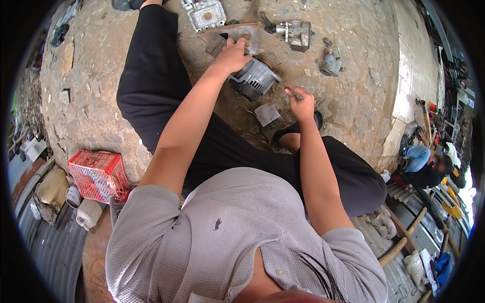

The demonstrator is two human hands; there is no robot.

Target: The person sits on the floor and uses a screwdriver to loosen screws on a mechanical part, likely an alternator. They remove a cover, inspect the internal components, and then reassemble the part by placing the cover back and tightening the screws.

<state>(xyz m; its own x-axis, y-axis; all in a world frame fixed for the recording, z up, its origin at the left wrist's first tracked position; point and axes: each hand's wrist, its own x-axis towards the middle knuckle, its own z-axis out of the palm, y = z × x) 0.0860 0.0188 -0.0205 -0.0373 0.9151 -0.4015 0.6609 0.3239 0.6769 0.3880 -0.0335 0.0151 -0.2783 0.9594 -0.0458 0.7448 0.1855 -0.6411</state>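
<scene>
Counted on the brown stone ground (91,101): one silver-grey, slotted metal motor housing (254,77); one rectangular pale metal casting (204,17), by the far edge in view; one blocky silver cylinder part (297,35); one smaller grey cylindrical fitting (331,64); one flat square grey piece (267,114); and one flat metal sheet (255,36) with a reddish rim.

The motor housing lies between the wearer's legs, tilted, with a row of dark slots along its side, a dark rounded lower end and a lug jutting right. The left hand (233,56) overlaps its upper-left edge, fingers bent; how firmly it grips I cannot tell. The right hand (301,103) is just beside the lug, fingers curled and tips near together; whether they pinch something thin I cannot tell.

A broad stretch of ground runs left of the black trouser leg (151,76), down to one red plastic crate (98,174). Rightward, past the fitting, the ground reaches its edge at a pale tiled strip (408,76).
</scene>
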